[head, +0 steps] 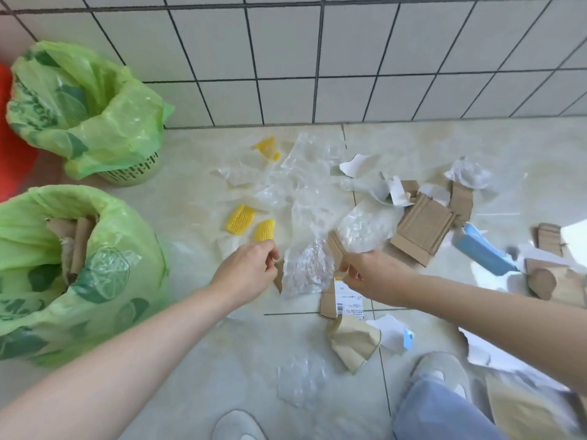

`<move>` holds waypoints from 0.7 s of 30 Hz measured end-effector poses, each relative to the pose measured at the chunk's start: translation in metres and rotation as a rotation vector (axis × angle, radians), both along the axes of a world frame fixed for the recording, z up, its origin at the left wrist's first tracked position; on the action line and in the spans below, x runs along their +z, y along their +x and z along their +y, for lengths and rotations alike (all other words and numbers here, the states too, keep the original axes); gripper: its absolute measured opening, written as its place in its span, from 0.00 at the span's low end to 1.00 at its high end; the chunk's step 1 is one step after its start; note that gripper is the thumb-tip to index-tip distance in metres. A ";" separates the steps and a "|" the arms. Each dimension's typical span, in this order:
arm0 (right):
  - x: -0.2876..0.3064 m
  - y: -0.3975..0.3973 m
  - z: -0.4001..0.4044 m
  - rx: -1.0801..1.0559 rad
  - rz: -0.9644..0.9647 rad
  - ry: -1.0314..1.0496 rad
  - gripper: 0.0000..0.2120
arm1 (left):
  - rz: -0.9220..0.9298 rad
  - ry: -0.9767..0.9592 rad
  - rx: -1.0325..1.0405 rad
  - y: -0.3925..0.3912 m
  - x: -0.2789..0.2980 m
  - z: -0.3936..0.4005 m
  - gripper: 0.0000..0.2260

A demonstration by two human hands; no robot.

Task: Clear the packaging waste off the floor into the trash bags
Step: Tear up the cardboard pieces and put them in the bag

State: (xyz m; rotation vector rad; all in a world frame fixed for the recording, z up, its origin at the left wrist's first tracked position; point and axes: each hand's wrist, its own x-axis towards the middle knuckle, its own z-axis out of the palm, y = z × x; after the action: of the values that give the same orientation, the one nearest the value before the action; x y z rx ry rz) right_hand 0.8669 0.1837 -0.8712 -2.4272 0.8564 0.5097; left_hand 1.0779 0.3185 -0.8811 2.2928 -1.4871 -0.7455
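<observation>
A: How far along does it look?

B: Early to middle, I'd say. The near bag (47, 281) at the left already holds rolled cardboard. The far bag (82, 103) by the wall shows no contents that I can make out.

A: And the floor (197, 360)?

B: Most of the waste is on it. Clear plastic (305, 173) is spread through the middle, and a crumpled piece (306, 268) lies between the hands. Yellow foam nets (240, 220) sit near the middle, with another up by the wall. Cardboard (422, 230) and torn white paper are heaped to the right beside a blue pack (484, 252). A labelled card (343, 300) and a paper cup (354, 342) lie nearer the feet.

A: What are the hands doing?

B: The left hand (246, 269) has its fingers curled, pinching the lower end of a yellow net (264, 230). The right hand (370, 274) is curled too, seemingly gripping a cardboard scrap (337, 246) at the edge of the plastic. It's partly hidden, so I'm less sure of that hold.

A: So what's left?

B: Nearly everything in view: plastic, nets, cardboard, paper, cup. Both bags stand well to the left of the pile, so each handful needs carrying across.
</observation>
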 end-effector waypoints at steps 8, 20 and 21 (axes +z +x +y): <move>-0.052 -0.067 0.076 0.013 0.026 0.042 0.10 | -0.021 0.171 -0.106 -0.038 -0.050 0.028 0.05; -0.087 -0.055 0.052 -0.545 -0.014 0.064 0.18 | -0.091 0.086 0.017 -0.039 -0.069 0.011 0.10; -0.091 -0.052 0.049 -0.591 0.005 0.082 0.20 | -0.103 0.108 0.016 -0.034 -0.071 0.007 0.12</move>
State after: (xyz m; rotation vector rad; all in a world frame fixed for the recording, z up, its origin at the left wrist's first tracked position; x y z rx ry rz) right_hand 0.8150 0.2327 -0.9620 -1.9631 1.4483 0.3131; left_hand 1.0439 0.3259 -0.9519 2.4543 -1.5046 -0.7302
